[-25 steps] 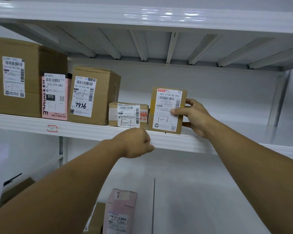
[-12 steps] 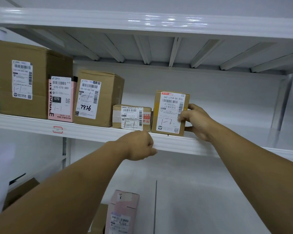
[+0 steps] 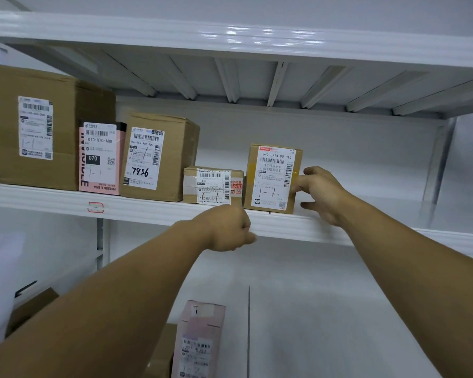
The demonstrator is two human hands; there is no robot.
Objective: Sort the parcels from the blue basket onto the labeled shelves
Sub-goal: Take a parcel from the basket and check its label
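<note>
Box (image 3: 271, 178) stands upright on shelf (image 3: 52, 196), touching the flat box (image 3: 210, 186) on its left. Right hand (image 3: 325, 195) has curved fingers (image 3: 298, 184) on the box's right edge, thumb off it; can't tell if it grips. Left hand (image 3: 227, 227) is a fist at the shelf lip, nothing seen in it.

parcel depot: labelled boxes (image 3: 159, 156), shelving (image 3: 161, 211)
</note>
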